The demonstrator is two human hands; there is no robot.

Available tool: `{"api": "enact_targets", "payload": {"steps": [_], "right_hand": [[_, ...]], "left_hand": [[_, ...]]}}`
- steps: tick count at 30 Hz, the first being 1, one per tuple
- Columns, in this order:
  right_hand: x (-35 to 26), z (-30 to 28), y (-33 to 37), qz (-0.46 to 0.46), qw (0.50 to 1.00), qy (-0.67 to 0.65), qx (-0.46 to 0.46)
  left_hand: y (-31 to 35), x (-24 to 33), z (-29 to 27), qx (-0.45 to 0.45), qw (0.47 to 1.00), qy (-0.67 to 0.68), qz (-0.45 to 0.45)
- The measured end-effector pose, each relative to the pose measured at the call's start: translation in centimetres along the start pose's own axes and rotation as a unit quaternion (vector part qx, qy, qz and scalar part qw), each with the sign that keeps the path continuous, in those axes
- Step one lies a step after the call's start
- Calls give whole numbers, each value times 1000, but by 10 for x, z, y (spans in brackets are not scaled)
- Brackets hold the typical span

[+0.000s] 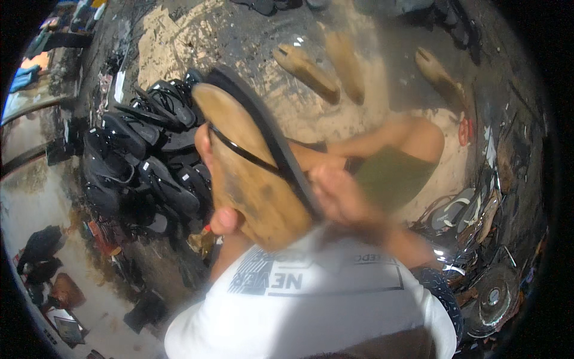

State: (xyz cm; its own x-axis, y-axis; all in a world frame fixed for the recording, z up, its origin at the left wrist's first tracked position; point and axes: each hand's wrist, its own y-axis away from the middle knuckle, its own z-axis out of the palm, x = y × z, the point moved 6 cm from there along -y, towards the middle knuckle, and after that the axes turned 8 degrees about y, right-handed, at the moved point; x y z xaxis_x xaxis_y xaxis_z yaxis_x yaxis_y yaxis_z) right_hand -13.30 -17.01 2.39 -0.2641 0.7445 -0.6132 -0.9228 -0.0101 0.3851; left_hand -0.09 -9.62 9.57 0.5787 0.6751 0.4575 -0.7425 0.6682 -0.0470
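Observation:
A tan wooden shoe last [263, 197] is tilted in front of my chest, with a black sole [272, 131] along its right side. Across the last's upper face runs a thin shiny black strap [248, 152]. My left hand [225, 220] is wrapped round the last from below, its thumb on the left edge and its fingers showing higher up. At the sole's right edge is my right hand [341, 194], blurred, with fingers curled in. Whatever those fingers pinch is hidden.
Many black sandals [170, 185] are heaped at the left. Wooden lasts [308, 75] lie on the stained floor ahead. An olive-green piece [394, 179] rests against my bent leg [412, 137]. Grey-and-white sandals [451, 212] and a round metal object [493, 296] are at the right.

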Motion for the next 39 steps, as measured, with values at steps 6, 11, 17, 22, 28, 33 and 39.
{"api": "enact_targets", "payload": {"steps": [6, 11, 17, 22, 28, 33, 39], "right_hand": [[-35, 65, -18, 50, 930, -308, -195], [-44, 25, -38, -155, 984, -79, -28], [-46, -2, -48, -229, 961, 125, 88], [-65, -2, -52, -285, 903, 299, 120], [-122, 23, -41, -428, 683, 530, 264], [-127, 31, -36, -547, 535, 616, 186], [-133, 23, -34, -477, 503, 712, 109]], "left_hand": [[-51, 0, 18, -91, 994, 41, 35], [-45, 8, -37, 61, 985, -130, -99], [-24, -12, -37, 85, 949, -268, -144], [-29, -5, -50, 60, 937, -339, -60], [-42, 6, -62, 46, 907, -418, 23], [-48, 4, -42, 45, 914, -402, 34], [-56, -2, -53, 115, 938, -327, -13]]}}
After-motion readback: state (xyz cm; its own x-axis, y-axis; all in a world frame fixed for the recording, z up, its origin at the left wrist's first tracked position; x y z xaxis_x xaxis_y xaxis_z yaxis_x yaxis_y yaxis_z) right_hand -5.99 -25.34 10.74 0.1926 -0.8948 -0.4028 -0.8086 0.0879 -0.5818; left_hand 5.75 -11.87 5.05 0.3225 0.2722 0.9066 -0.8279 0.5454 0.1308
